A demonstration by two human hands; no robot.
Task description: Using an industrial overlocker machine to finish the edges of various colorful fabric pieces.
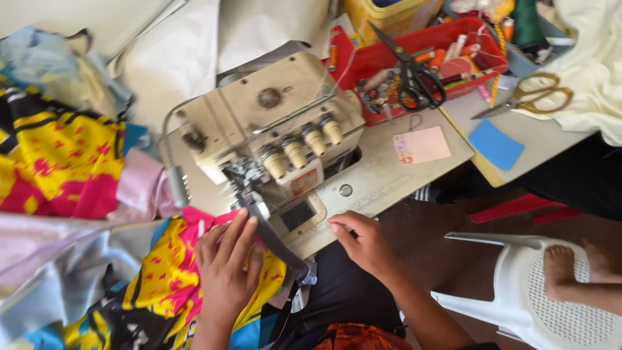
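A: Left hand [223,266] has its fingers [241,230] spread flat, pressing the yellow-and-pink fabric [165,272] down right beside the presser foot [245,185]. Not gripping, just holding it flat.

B: And the right hand [364,243]?

A: Its fingers are curled loosely at the front edge of the tabletop [382,178], pinching something small; can't tell what. Wrist angles in from lower right.

B: Much room?

A: Tight on the left, fabric piled up against the overlock machine [265,126]. Right of the machine is barer, just a pink card [421,145], then black scissors [414,78] in a red tray [389,55].
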